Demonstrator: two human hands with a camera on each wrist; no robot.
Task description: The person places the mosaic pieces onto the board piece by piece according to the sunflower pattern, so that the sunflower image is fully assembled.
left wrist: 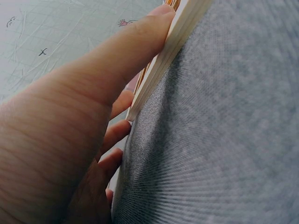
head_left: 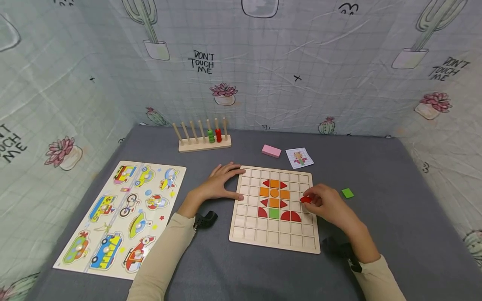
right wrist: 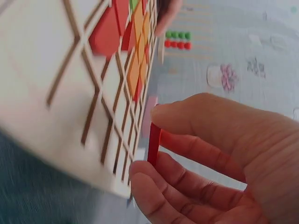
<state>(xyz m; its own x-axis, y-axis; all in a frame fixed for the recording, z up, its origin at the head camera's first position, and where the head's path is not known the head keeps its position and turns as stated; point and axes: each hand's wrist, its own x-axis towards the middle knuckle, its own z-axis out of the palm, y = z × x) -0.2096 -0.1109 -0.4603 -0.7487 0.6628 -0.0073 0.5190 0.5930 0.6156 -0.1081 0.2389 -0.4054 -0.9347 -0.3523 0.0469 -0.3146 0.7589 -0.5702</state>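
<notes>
A square wooden grid board (head_left: 249, 232) lies on the grey table, with orange, red and green flat pieces set in its middle cells. My left hand (head_left: 216, 184) rests at the board's left edge, fingers spread; its thumb (left wrist: 140, 39) touches the rim in the left wrist view. Over the board's right side, my right hand (head_left: 327, 205) pinches a red piece (right wrist: 154, 145) between thumb and fingers. That piece is held on edge above the cells, its outline partly hidden by the fingers. Two red quarter-circle pieces (head_left: 295, 216) sit right of the green square (head_left: 274, 213).
A green square tile (head_left: 347, 193) lies right of the board. Behind it are a pink block (head_left: 271, 151) and a pattern card (head_left: 299, 158). A peg stand (head_left: 205, 145) with green and red beads stands farther back. A vehicle puzzle board (head_left: 113, 225) lies left.
</notes>
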